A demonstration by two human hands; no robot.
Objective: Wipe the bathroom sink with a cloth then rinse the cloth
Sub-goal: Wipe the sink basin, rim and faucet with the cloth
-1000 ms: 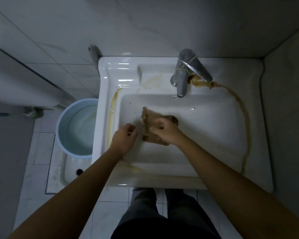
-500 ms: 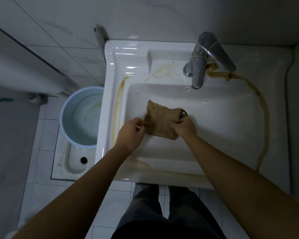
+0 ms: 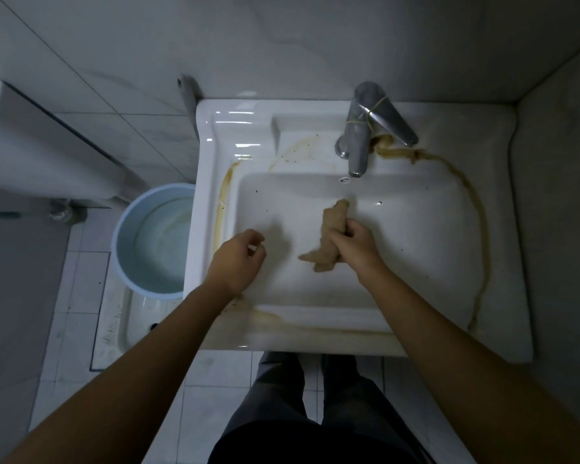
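Released by left hand (image 3: 236, 259), cloth (image 3: 327, 239) now bunches in right fingers (image 3: 344, 233).

Tan cloth (image 3: 329, 239); white sink (image 3: 449, 229) — brown-streaked; silver tap (image 3: 359, 142); pale blue bucket (image 3: 154, 242)

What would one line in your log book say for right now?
right hand: gripping bunched brown cloth | left hand: empty, over basin | sink: brown stains on rim | faucet: no water seen
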